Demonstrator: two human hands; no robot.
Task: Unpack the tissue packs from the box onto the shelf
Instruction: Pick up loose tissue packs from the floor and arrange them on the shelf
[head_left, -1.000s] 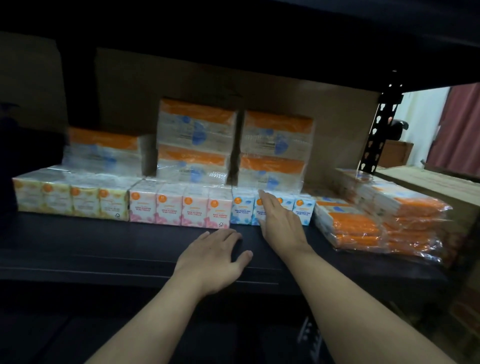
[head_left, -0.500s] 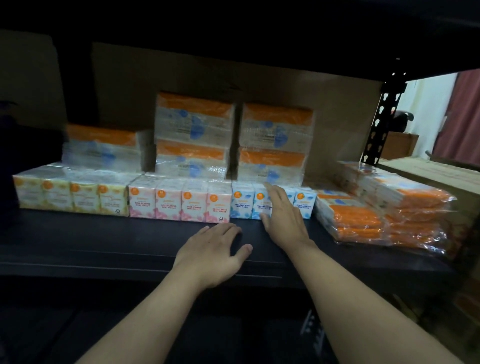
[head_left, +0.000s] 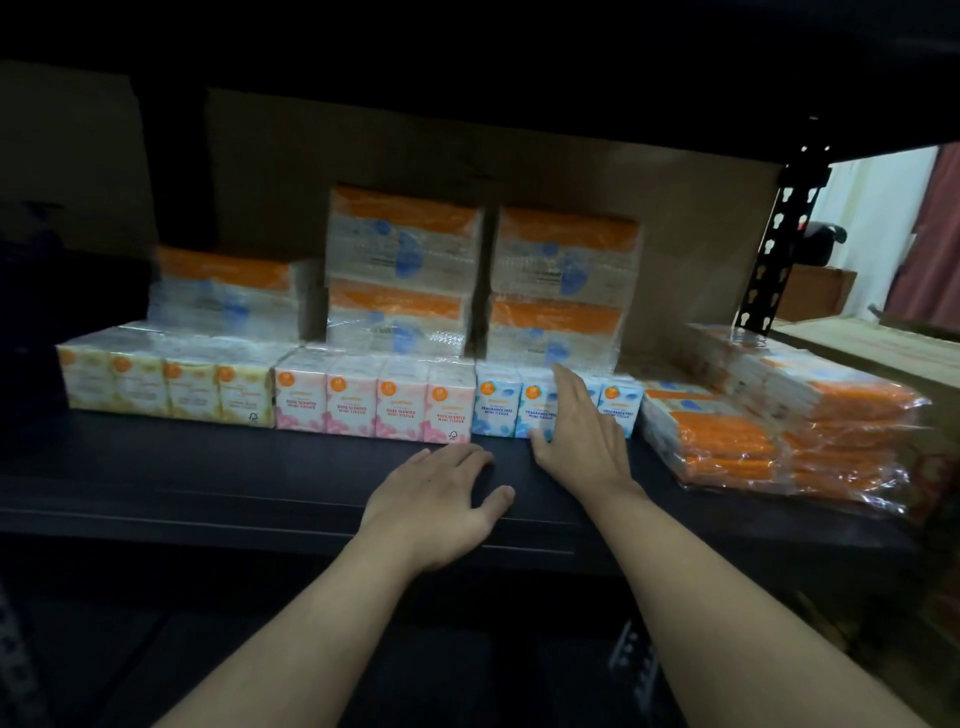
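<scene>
across the whole width, a dark shelf (head_left: 208, 467); carries every pack in view. behind it, a brown cardboard panel (head_left: 571, 171), closing off the back. at the right end, a black slotted metal post (head_left: 779, 244), standing upright.

along the back, the orange-topped bundles (head_left: 405, 270), wrapped in clear film: two stacks of two side by side in the middle, nearly touching, and a single one lower to their left. at the right end of the shelf, a pile of flat orange packs (head_left: 779, 415), lying in layers and angled toward the front edge, just beside the front row.

in front, one straight row set end to end: yellow mini packs (head_left: 166, 384) on the left, pink mini packs (head_left: 374, 400) marked rose scented in the middle, blue mini packs (head_left: 498, 405) marked fragrance free on the right.

over the blue mini packs, the right hand (head_left: 576, 431): open, fingers straight and together, laid flat against their front faces with the fingertips up at the top edge and the thumb low near the base; grips nothing. just to its left, the left hand (head_left: 436, 499): open as well, palm down over the bare shelf in front of where pink meets blue, fingers relaxed, thumb out to the side; holds nothing, lies just short of the packs. unclear whether the palm touches the shelf.
</scene>
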